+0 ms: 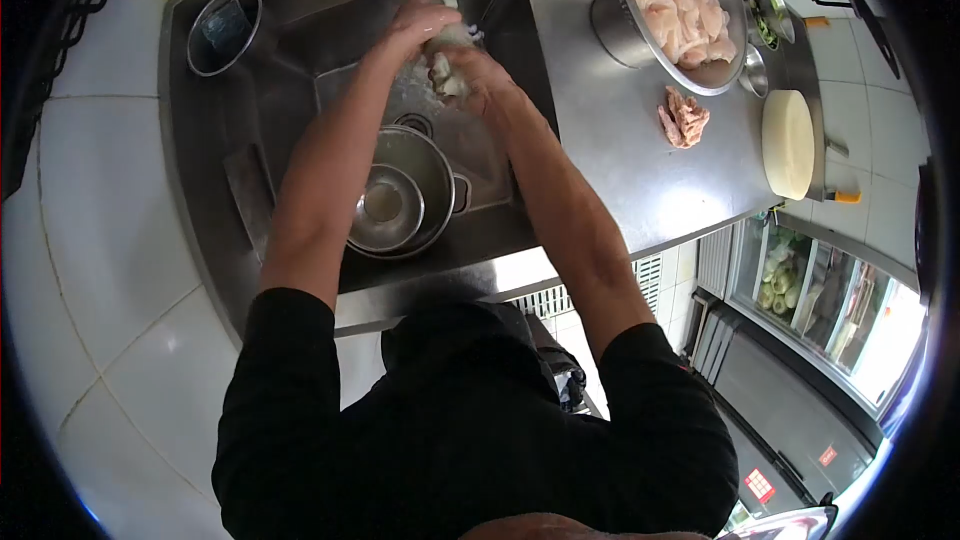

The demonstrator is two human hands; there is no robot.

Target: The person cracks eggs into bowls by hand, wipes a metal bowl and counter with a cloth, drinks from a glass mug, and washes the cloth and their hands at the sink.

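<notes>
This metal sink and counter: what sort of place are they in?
Probably a restaurant or other commercial kitchen: a large steel sink, a big colander heaped with raw meat, and a glass-fronted fridge holding what look like vegetables.

no legible words or numbers, red-and-white sticker (758, 485) on grey panel (790, 390), markings too small to read

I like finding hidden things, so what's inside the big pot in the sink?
A smaller metal bowl sits inside the big pot. The bowl covers the part of the pot underneath it, so I can't see what's there.
</notes>
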